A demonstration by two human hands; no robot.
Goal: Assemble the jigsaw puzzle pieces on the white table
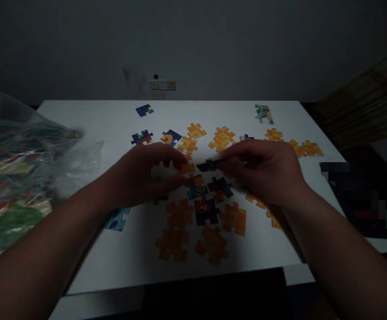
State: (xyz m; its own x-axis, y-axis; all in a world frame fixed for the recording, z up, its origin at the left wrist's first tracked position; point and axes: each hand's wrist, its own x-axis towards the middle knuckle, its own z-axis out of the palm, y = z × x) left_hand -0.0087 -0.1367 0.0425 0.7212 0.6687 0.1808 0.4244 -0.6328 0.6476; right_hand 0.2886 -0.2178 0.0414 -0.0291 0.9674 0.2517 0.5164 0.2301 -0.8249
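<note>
Both my hands hover over the middle of a white table (113,120) strewn with jigsaw pieces. My right hand (263,171) pinches a dark puzzle piece (208,166) between thumb and fingertips, just above the table. My left hand (147,175) lies palm down beside it, fingers curled over an orange piece (187,168); whether it grips it is unclear. Below the hands lie several orange, face-down pieces (210,244) and a few coloured ones (207,211). More orange pieces (222,138) and blue ones (142,137) lie beyond the hands.
A clear plastic bag (20,178) full of colourful puzzle pieces sits at the table's left edge. A teal piece (263,114) and a blue one (144,110) lie near the far edge. Wall sockets (162,84) are behind. Stacked wooden boards (367,106) stand right.
</note>
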